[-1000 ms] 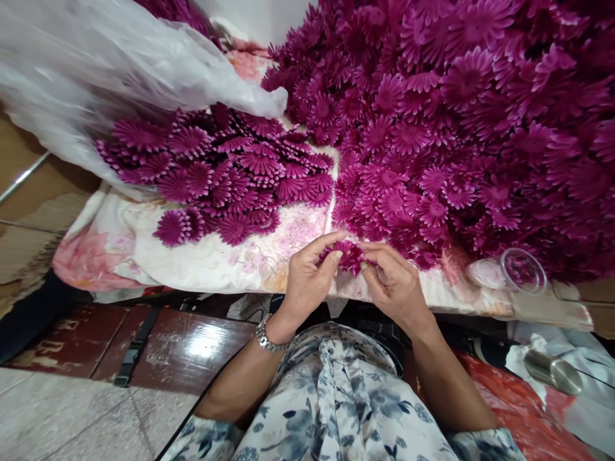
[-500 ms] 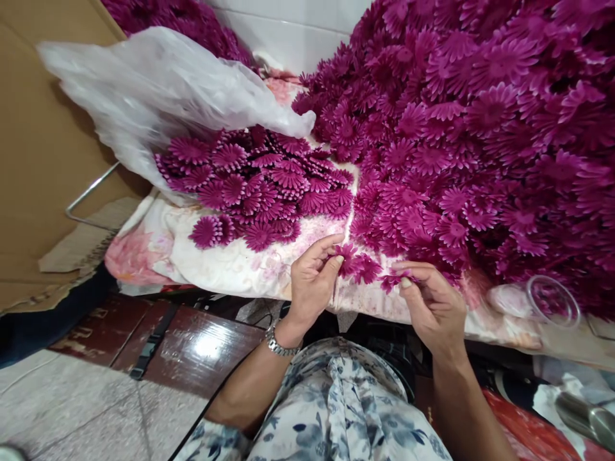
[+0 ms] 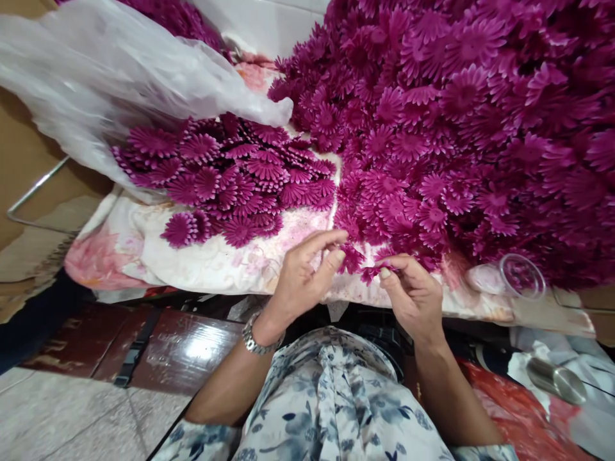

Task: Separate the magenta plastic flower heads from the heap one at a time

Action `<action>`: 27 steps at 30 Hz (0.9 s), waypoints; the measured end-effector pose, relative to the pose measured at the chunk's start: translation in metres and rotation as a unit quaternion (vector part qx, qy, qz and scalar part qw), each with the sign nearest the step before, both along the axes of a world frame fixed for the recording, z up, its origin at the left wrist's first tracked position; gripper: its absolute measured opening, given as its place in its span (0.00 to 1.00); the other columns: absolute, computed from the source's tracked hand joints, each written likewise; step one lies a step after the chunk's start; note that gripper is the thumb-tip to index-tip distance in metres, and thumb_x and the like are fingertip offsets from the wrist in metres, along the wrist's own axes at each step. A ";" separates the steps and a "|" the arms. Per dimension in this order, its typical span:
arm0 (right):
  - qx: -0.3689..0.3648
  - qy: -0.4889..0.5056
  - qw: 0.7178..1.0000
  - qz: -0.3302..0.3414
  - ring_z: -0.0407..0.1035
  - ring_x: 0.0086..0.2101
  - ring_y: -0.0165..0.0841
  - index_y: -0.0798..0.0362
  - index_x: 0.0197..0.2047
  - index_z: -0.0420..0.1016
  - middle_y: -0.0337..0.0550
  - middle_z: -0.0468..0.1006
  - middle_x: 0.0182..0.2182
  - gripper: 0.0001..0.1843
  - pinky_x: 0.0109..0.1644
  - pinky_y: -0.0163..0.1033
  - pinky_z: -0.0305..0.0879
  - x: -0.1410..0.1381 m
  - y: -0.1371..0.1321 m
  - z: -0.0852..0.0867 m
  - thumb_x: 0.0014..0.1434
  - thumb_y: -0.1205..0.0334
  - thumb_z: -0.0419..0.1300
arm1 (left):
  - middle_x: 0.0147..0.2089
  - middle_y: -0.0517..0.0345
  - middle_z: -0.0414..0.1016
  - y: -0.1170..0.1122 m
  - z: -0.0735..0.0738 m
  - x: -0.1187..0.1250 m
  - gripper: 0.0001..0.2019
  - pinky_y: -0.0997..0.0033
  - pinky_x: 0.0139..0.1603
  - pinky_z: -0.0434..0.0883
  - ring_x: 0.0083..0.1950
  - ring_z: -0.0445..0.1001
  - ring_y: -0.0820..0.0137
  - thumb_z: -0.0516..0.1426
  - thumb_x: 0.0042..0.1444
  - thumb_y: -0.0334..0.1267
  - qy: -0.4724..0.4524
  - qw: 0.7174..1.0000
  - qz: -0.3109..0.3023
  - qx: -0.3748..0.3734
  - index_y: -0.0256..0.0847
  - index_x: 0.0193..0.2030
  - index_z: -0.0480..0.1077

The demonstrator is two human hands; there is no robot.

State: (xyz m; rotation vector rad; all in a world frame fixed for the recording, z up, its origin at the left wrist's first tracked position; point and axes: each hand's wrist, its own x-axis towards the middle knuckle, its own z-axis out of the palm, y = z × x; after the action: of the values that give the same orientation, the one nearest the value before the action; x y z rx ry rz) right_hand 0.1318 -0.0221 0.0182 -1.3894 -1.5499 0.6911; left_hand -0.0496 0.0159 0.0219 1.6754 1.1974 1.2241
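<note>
My left hand, with a metal watch on its wrist, has thumb and forefinger apart and nothing between them. Just beyond its fingertips lies a magenta flower piece. My right hand pinches a small magenta artificial flower between thumb and forefinger, low over the cloth's front edge. Stacked flower heads with pale petal tips lie beyond my left hand, and a big heap of loose magenta flowers rises beyond my right.
A floral cloth covers the work surface. A translucent plastic bag drapes over the stacks at left, beside cardboard. A clear plastic cup lies at the right edge. A metal cylinder is lower right.
My left thumb and forefinger have parted and let go of the magenta flower they were holding. My right hand still pinches its flower. The whole view has shifted slightly.
</note>
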 end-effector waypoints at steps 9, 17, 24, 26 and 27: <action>-0.056 0.072 0.991 0.094 0.66 0.27 0.25 0.51 0.42 0.72 0.39 0.73 0.33 0.08 0.32 0.32 0.65 -0.020 0.006 0.007 0.60 0.61 0.55 | 0.28 0.58 0.74 -0.026 -0.002 0.003 0.05 0.72 0.34 0.68 0.31 0.72 0.71 0.54 0.53 0.32 -0.001 1.000 0.004 -0.023 0.39 0.31 0.72; -0.148 0.207 0.955 0.153 0.68 0.30 0.25 0.48 0.49 0.68 0.39 0.73 0.39 0.21 0.35 0.32 0.69 -0.035 0.008 0.003 0.51 0.56 0.64 | 0.23 0.62 0.67 -0.035 0.005 0.000 0.06 0.72 0.31 0.63 0.28 0.66 0.73 0.53 0.51 0.30 0.040 0.995 0.087 0.003 0.41 0.24 0.66; -0.141 0.181 0.964 0.134 0.68 0.27 0.24 0.51 0.43 0.72 0.38 0.75 0.31 0.10 0.32 0.30 0.66 -0.037 0.008 0.002 0.56 0.63 0.58 | 0.21 0.64 0.62 -0.034 -0.002 -0.002 0.06 0.75 0.25 0.60 0.23 0.60 0.76 0.54 0.51 0.34 -0.153 0.974 0.016 -0.165 0.39 0.24 0.65; -0.146 0.183 0.962 0.141 0.66 0.26 0.24 0.50 0.43 0.72 0.37 0.75 0.30 0.10 0.30 0.29 0.65 -0.037 0.008 0.002 0.57 0.63 0.58 | 0.20 0.64 0.62 -0.034 -0.005 -0.001 0.06 0.76 0.24 0.59 0.23 0.60 0.76 0.54 0.50 0.35 -0.207 0.955 0.001 -0.212 0.38 0.24 0.65; -0.147 0.184 0.961 0.143 0.66 0.25 0.23 0.50 0.43 0.72 0.36 0.74 0.29 0.10 0.30 0.29 0.64 -0.037 0.008 0.001 0.56 0.63 0.58 | 0.21 0.63 0.63 -0.034 -0.006 -0.001 0.06 0.76 0.24 0.59 0.23 0.60 0.76 0.54 0.49 0.34 -0.220 0.949 -0.002 -0.224 0.38 0.23 0.65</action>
State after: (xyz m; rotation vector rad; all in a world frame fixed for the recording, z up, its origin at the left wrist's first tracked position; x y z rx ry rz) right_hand 0.0946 -0.0140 0.0196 -1.1647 -1.3948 1.3241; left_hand -0.0506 -0.0180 0.0158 1.0060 1.0854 1.1370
